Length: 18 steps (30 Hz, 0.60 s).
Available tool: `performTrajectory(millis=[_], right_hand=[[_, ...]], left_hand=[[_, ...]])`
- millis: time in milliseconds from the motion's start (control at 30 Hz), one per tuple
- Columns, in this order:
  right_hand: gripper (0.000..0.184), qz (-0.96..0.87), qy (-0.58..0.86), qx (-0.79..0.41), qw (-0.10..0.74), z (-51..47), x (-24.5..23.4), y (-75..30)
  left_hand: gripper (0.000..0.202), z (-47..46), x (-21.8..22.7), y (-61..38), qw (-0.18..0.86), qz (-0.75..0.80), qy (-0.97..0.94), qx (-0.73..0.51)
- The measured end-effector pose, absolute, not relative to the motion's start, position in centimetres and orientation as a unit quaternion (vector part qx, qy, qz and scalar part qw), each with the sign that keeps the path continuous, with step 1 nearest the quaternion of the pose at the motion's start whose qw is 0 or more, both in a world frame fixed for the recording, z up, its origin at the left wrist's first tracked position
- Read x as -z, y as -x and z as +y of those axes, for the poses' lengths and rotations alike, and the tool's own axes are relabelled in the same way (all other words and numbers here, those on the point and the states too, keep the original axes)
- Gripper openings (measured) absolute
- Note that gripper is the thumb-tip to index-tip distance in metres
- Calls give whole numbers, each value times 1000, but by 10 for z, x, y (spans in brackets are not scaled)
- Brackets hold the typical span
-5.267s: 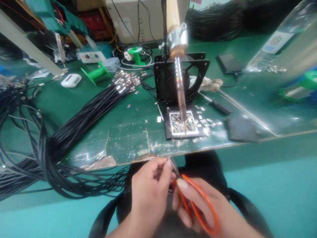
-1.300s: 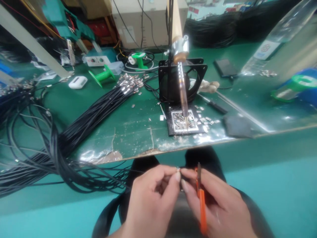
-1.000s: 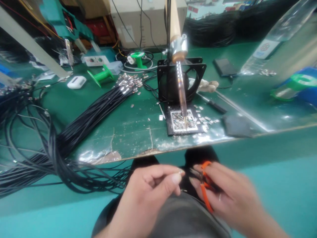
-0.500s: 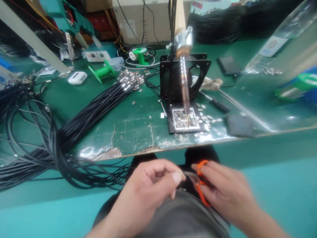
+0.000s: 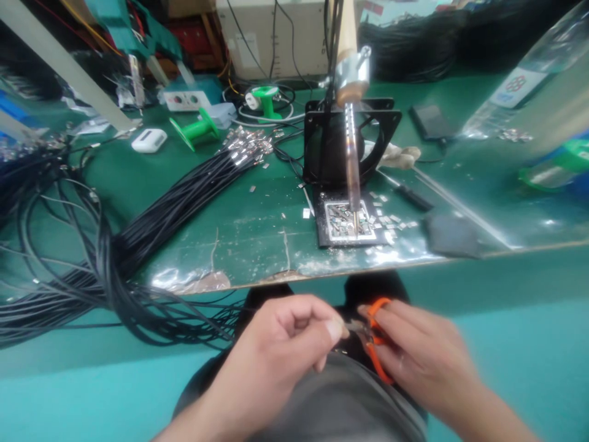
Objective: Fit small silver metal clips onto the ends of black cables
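Over my lap, my left hand [image 5: 294, 344] is closed in a pinch, thumb against forefinger. What it pinches is too small and blurred to make out. My right hand [image 5: 416, 353] grips a pair of scissors [image 5: 378, 341] with orange handles, fingers through the loops. The scissors' metal blades point left and reach close to my left fingertips; whether they touch anything there I cannot tell. To the left, a bundle of black cables [image 5: 170, 212] lies on the green bench [image 5: 257, 227], its ends tipped with shiny metal connectors [image 5: 248, 144]. Loose cables hang over the front edge.
A soldering iron [image 5: 352, 153] points down over a small tray of metal bits [image 5: 338, 236]. Behind it stands a black fan frame [image 5: 317, 147]. Green solder spools [image 5: 196, 130], a white case [image 5: 149, 140], a screwdriver [image 5: 416, 197] and a plastic bottle [image 5: 519, 86] also lie about the bench.
The bench has shifted slightly rightward in view as the head turned. My hands keep nearly the same pose, with the scissors still by my left fingertips.
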State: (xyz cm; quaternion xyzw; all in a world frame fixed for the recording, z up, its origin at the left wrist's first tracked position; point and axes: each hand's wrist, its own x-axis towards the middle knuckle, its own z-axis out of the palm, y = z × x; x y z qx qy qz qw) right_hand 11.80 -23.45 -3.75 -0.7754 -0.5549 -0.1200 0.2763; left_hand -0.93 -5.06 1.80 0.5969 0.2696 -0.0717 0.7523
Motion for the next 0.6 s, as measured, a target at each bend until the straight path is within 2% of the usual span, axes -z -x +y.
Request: performTrajectory(millis=[600], right_hand=[[30, -574, 768, 115, 261, -236, 39, -122]], left_hand=[[20, -50, -16, 11, 752, 264, -599, 77]])
